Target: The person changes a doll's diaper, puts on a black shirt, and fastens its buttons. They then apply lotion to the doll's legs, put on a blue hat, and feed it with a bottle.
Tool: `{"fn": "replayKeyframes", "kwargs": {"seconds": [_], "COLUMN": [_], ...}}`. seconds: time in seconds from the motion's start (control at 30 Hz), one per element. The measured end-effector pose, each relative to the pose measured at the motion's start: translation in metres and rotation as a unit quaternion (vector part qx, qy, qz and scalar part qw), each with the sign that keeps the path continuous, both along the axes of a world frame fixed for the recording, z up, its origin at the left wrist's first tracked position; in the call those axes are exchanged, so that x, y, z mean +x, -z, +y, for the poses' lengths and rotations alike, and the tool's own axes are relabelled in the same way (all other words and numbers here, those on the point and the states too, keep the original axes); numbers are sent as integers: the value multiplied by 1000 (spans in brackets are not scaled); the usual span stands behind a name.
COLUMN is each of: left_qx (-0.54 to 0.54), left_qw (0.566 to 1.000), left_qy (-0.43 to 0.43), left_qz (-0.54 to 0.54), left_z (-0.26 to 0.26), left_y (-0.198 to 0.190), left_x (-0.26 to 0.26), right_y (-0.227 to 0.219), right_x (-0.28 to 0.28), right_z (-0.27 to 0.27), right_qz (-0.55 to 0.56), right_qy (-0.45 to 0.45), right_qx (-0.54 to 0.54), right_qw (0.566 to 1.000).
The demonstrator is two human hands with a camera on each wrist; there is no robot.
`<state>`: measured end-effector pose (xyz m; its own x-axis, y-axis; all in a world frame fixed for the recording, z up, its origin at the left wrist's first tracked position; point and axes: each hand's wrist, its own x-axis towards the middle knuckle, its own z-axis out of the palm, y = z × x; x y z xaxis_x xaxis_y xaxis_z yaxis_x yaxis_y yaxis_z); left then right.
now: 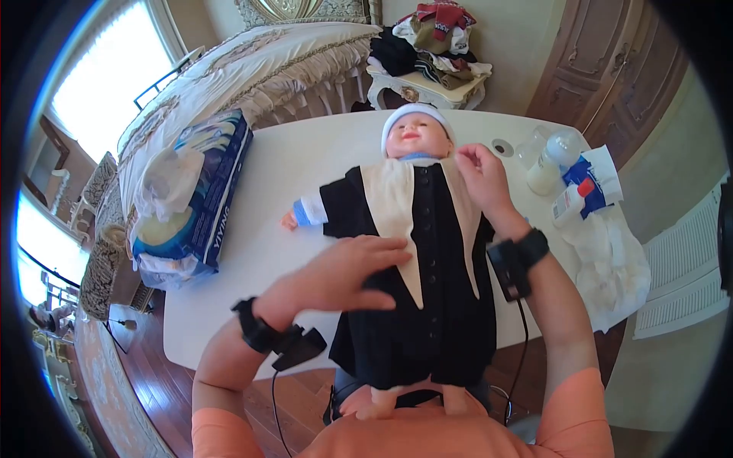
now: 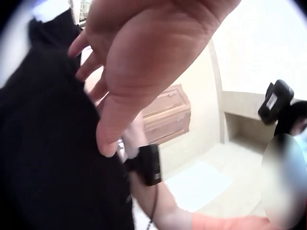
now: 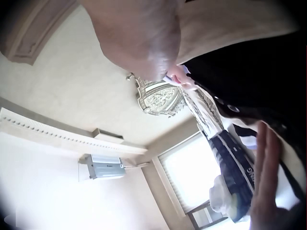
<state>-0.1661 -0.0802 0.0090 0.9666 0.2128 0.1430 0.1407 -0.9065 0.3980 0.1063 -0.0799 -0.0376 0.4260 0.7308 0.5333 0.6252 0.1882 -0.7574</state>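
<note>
A baby doll in a white cap lies face up on the white table, its feet towards the person. It wears a black buttoned garment with long cream pointed lapels over a white-and-blue sleeve. With fingers extended, the left hand rests on the garment's front, its fingertips over the lower part of one lapel. The right hand is at the doll's shoulder beside the head, thumb and forefinger pinching the top edge of the other cream lapel. Its palm hides the doll's other arm.
A diaper pack lies on the left of the table. At right stand a baby bottle, a small red-capped bottle and a blue packet, near white cloth. Cables hang from both wrist cameras. Beyond are a bed and piled clothes.
</note>
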Motion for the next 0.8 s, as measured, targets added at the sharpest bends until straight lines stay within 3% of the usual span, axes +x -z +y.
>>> {"fn": "replayKeyframes", "kwargs": {"seconds": [0.03,0.07,0.13,0.2,0.23,0.3,0.33,0.4,0.47,0.53,0.63,0.67,0.73,0.77,0.8], "left_qx": [-189,-372,-370,-402,-402,-525,-526,-558,-553,-491,-462,-463,-418,-412,-411], "left_qw": [981,923,905,840,841,746,746,748,745,779,792,791,826,816,816], "left_qy": [-37,-74,-166,-289,-288,-340,-338,-253,-254,-253,-281,-281,-313,-345,-345], "left_qz": [34,66,-130,-221,-220,-227,-228,-257,-272,-297,-284,-286,-210,-213,-215], "left_z": [23,45,92,134,149,169,176,186,199,214,235,238,246,238,237], "left_y": [-9,-18,-16,-2,9,28,36,51,60,66,73,78,90,97,103], "left_x": [6,14,43,72,83,104,112,124,133,142,151,152,154,155,153], "right_y": [-1,-2,0,7,8,11,12,15,13,10,8,11,26,35,41], "right_x": [7,14,26,38,38,39,40,40,42,50,62,65,72,75,73], "right_z": [17,33,62,85,89,92,93,92,94,102,116,120,132,134,131], "right_qz": [0,38,74,156,157,299,297,183,181,75,27,25,80,80,163], "right_qy": [0,11,19,42,43,-52,-51,-110,-91,-13,-4,-4,-10,-10,-24], "right_qx": [2,-25,-52,-55,-55,-73,-72,-29,-15,-59,-103,-103,-215,-214,-224], "right_qw": [1000,999,996,985,985,950,951,976,979,995,994,994,973,973,961]}}
